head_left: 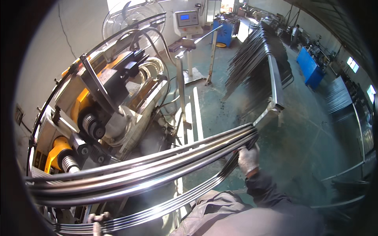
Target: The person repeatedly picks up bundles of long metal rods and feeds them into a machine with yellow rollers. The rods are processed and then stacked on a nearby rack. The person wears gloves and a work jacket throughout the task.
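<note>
Bent metal tubes (149,169) stretch in a bundle between both hands, the gloved right hand (249,159) clasping them beside their bend, the left hand (100,217) curled around their lower run.

My right glove (248,159): a dusty off-white.
My left glove (99,218): pale grey-beige.
The long tubes (157,167) I have here: silver-grey, striped lengthwise with white glints, dark lines and a tan streak.
My sleeve (267,190): dark charcoal.
My clothing lower down (275,220): brownish grey.
Machine brackets (80,104) to my left: orange-yellow.
Threaded shaft (70,163): silver, ringed with ridges.
Control box (193,24): off-white, its screen (184,17) blue.
Hanging bars (252,63) ahead of me: near-black, in close slanting lines.
Cabinets (309,67): bright blue.
Floor (307,137): grey-green, with white stripes of light.
</note>
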`<action>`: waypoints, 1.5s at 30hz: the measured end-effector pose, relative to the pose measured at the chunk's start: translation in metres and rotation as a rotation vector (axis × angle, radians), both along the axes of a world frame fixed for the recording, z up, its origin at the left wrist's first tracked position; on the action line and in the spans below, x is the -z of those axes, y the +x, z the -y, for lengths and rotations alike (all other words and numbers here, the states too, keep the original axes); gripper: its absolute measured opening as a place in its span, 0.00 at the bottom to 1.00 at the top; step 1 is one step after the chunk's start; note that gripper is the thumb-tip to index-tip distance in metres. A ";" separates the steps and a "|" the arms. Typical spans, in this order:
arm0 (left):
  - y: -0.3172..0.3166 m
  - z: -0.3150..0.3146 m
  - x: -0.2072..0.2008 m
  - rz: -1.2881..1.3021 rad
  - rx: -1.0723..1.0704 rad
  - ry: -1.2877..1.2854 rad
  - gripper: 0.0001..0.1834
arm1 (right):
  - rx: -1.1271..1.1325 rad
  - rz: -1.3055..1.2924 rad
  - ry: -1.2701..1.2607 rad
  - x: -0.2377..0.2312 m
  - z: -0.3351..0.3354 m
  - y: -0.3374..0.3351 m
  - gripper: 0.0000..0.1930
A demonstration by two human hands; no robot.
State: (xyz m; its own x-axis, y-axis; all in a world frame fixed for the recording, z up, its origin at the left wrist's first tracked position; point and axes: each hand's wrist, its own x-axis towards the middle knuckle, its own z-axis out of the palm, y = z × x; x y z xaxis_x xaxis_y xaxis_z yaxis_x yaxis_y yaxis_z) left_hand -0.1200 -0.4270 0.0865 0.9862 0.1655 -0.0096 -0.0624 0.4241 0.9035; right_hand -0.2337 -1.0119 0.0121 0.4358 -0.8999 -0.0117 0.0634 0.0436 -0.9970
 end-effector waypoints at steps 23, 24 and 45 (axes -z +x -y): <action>-0.178 0.349 0.126 -0.569 0.385 -0.148 0.23 | 0.181 -0.996 -1.287 -0.006 0.610 0.015 0.34; -0.196 0.342 0.132 -0.631 0.325 -0.069 0.24 | 0.152 -0.908 -1.323 0.027 0.574 0.019 0.33; -0.642 -0.157 0.104 -0.141 -1.281 0.188 0.13 | -1.742 -0.313 -1.230 0.199 -0.512 -0.071 0.18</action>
State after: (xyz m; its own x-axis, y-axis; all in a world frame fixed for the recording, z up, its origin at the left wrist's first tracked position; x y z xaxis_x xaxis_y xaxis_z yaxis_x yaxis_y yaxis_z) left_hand -0.7621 -0.2698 -0.0176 0.1197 0.9924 0.0267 -0.2266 0.0012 0.9740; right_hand -0.3049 -0.4997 -0.1866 0.7092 0.6971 -0.1055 0.5549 -0.6442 -0.5264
